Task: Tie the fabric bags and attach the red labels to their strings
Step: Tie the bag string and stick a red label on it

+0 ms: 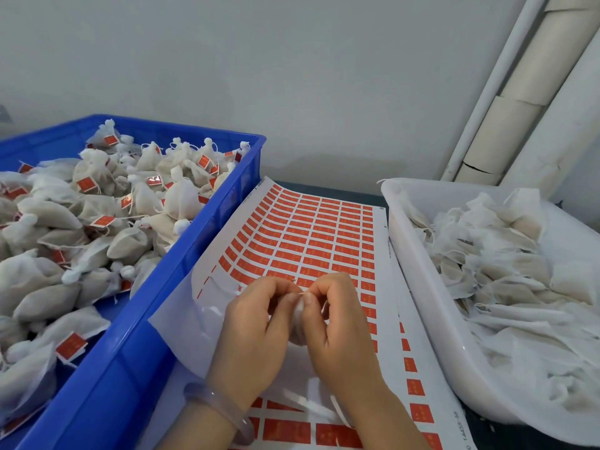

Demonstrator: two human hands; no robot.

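Landmark: label sheet (311,235), lying flat mid-scene. It carries rows of red labels, and its near-left part is stripped to bare backing.

- Left of the sheet, with its rim against the sheet's edge: blue crate (156,319). It is heaped with tied bags (97,203), many showing a red tag on the string.
- Right of the sheet: white tub (418,287) holding a loose pile of flat, untied bags (506,254).
- Over the sheet's near half: left hand (256,326) and right hand (341,323), close together with fingers curled inward. There is a clear bangle (224,410) on the left wrist.
- Between the hands: one fabric bag (298,323), small, white and mostly hidden. Both hands pinch it near the top, their fingertips meeting just above it.
- The string is too fine to make out, so I cannot tell whether a knot is made.

Handling, my reading:
- The bag looks light and soft, thin gauze over loose fill, so it gives under any squeeze.
- Best held at the gathered neck, not the belly.
- The string is likely slippery, so pinch it close to the neck.
- Labels are adhesive paper, so lift them by an edge.
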